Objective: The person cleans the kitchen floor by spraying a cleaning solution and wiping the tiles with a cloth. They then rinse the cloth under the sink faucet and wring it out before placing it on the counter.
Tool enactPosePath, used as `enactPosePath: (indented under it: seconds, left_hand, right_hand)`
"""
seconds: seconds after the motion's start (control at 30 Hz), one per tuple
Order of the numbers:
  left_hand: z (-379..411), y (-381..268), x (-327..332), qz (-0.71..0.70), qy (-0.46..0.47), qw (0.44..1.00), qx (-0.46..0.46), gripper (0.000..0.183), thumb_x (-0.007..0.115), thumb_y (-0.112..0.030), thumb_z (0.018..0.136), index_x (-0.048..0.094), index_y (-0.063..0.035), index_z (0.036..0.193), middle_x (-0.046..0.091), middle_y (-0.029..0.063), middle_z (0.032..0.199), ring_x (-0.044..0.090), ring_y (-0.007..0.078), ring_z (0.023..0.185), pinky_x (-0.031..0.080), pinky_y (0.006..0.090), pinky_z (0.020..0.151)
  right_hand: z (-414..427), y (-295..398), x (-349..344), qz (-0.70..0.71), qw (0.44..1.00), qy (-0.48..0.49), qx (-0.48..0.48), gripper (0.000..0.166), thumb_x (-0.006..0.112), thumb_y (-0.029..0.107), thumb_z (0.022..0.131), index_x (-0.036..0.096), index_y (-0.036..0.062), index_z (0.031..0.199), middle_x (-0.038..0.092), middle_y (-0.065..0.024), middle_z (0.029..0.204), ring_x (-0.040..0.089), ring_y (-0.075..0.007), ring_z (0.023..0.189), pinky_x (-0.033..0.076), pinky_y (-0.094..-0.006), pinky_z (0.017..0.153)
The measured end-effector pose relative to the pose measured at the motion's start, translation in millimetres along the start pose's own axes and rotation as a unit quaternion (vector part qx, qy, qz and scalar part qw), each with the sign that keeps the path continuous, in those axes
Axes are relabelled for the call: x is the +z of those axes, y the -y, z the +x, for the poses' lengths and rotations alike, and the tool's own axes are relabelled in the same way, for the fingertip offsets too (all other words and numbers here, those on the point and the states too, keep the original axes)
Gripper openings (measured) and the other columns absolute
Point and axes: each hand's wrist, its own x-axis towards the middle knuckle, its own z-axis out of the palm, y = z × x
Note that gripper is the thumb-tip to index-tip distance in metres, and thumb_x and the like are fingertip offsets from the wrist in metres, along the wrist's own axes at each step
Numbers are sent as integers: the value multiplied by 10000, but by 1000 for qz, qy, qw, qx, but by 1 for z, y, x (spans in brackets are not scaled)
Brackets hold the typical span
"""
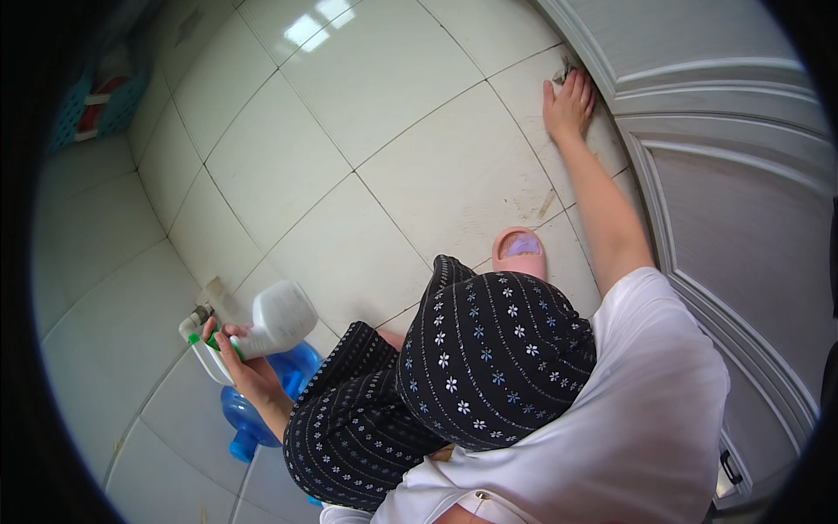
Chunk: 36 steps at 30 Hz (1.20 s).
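My left hand [245, 367] grips a white plastic spray bottle [286, 316] by its neck and green-and-white trigger head. The bottle is tilted, its base towards the upper right. At the upper right my right hand [571, 108] is pressed palm down to the tiled floor [419, 150], close along the foot of a grey panelled cabinet front [727, 196]. Under its fingers is a crumpled greyish wad [563, 71], mostly covered, its material unclear. Brown dirt marks [546, 203] lie on the tiles between that hand and a pink slipper [520, 252] on my foot.
Blue water jugs [245, 419] stand beside my left forearm, near the tiled wall [98, 314]. A pipe fitting [196, 318] sticks out of that wall behind the spray head. In the far left corner is a blue plastic basket [98, 108] with things in it.
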Motion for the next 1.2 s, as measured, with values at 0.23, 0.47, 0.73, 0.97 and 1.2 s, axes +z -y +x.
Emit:
enactPosePath:
  seconds: [0.23,0.47,0.73,0.97,1.2]
  left_hand:
    - [2,14,-9,-9,10,1000,-8,299,505,-232,1019,472,-65,1265,542,19,896,493,117,834,437,316,883]
    - [4,18,-25,-21,-12,1000,-4,281,537,-201,1000,489,-77,1248,543,28,882,522,127,860,455,300,868]
    - [3,20,-24,-6,-10,1000,1,275,524,-189,1005,493,-63,1247,546,35,892,514,131,847,451,303,853]
    - [7,27,-26,-32,22,999,-6,297,514,-193,1010,477,-50,1267,538,42,903,502,142,848,445,332,879]
    - [7,22,-21,-37,-3,999,-10,290,504,-183,1014,472,-44,1266,552,53,907,504,148,846,452,335,858]
  right_hand:
    - [-95,70,-34,-3,967,72,246,463,497,213,958,443,50,1388,368,-174,1471,363,-324,1319,285,-453,1105]
    - [-114,-29,-41,496,809,0,316,385,469,-8,878,619,73,1223,483,-152,1348,508,-318,1170,395,-371,1021]
    - [-136,-69,-25,30,979,-45,197,898,599,602,845,351,-55,1405,309,-275,1478,238,-430,1398,156,-533,1159]
    - [-94,-35,-30,98,990,24,-100,788,537,537,907,338,-6,1442,326,-222,1503,258,-387,1410,159,-501,1167]
    - [-102,74,-59,186,863,218,-416,926,610,566,799,284,47,1492,234,-133,1576,201,-293,1462,136,-467,1185]
